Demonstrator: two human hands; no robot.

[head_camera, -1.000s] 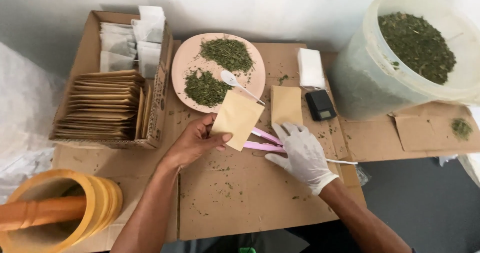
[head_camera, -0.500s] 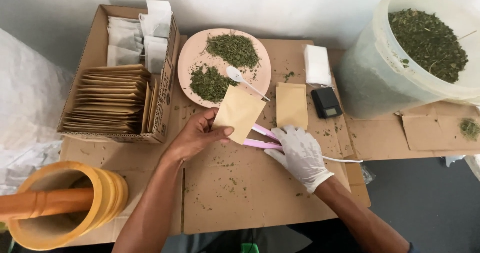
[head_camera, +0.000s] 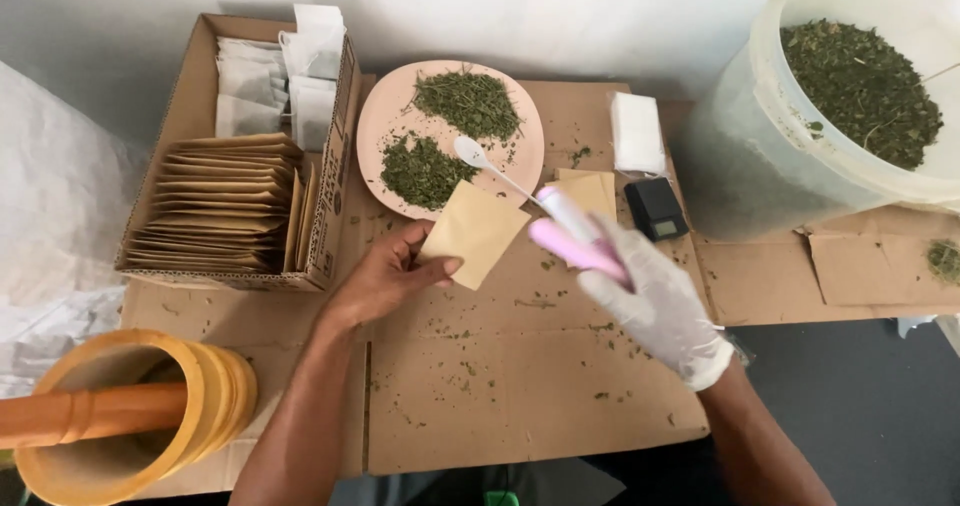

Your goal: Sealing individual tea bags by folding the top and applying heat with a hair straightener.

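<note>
— Kraft-brown paper pouch (head_camera: 473, 232): who has it?
— The bare left hand (head_camera: 385, 278), thumb and fingers pinched on its lower left corner, over the middle of the cardboard sheet (head_camera: 520, 406) covering the desk.
— And the right hand (head_camera: 655, 306)?
— White-gloved, closed around a pink tool (head_camera: 575, 241). It's blurred; I cannot tell what kind of tool. It sits just right of the pouch.
— What's behind them?
— A pink plate (head_camera: 385, 116) with two heaps of dried green herb (head_camera: 468, 104) and a white spoon (head_camera: 478, 156), toward the far edge. A small black scale (head_camera: 655, 209) sits right of it.
— The corners?
— Far left, a carton (head_camera: 185, 106) of brown and white pouches; far right, a white bucket (head_camera: 760, 156) of herb; near left, a yellow mortar (head_camera: 195, 406).
</note>
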